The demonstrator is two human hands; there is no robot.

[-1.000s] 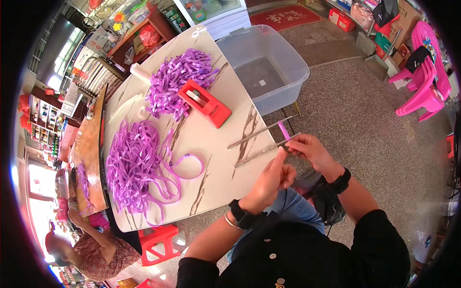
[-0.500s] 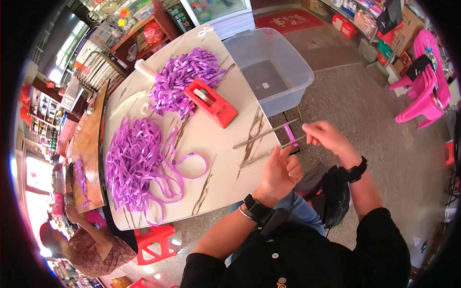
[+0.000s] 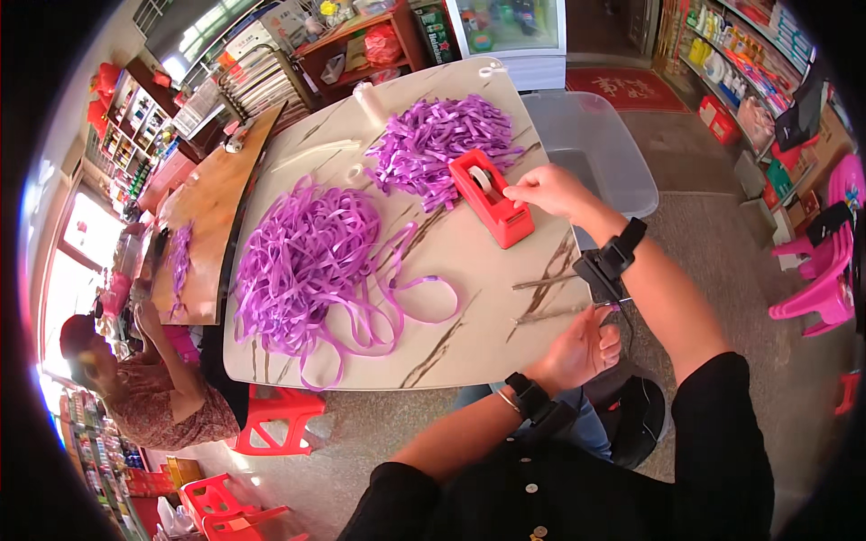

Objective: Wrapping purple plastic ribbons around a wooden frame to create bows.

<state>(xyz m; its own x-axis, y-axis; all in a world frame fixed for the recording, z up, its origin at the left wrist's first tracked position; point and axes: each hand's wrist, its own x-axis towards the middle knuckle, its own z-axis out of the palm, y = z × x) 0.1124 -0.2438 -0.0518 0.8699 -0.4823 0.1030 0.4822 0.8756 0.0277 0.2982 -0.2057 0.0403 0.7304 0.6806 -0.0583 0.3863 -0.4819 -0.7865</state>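
My right hand (image 3: 550, 192) is over the red tape dispenser (image 3: 499, 215), thumb and fingertips pinched beside its tape roll (image 3: 483, 178). Whether tape is between those fingertips is too small to make out. My left hand (image 3: 582, 347) is curled at the table's near right edge, closed on a purple ribbon (image 3: 615, 307) of which only a scrap shows. Two thin rods (image 3: 548, 282) stick out over the tabletop beside it, their other ends hidden behind my right wrist device. A large heap of purple ribbon loops (image 3: 307, 261) lies left, and a bundle of shorter purple ribbons (image 3: 442, 144) lies beyond.
A clear plastic tub (image 3: 622, 144) stands beyond the right table edge. A white roll (image 3: 370, 104) and a small tape ring (image 3: 354, 171) are on the marbled table (image 3: 433, 361). Another person (image 3: 167, 397) sits left, near a red stool (image 3: 275, 419). Pink chairs (image 3: 825, 279) stand far right.
My right hand has left the ribbon at the rods and moved up and left to the tape dispenser. My left hand stays by the rods. The view has shifted, showing the table further right.
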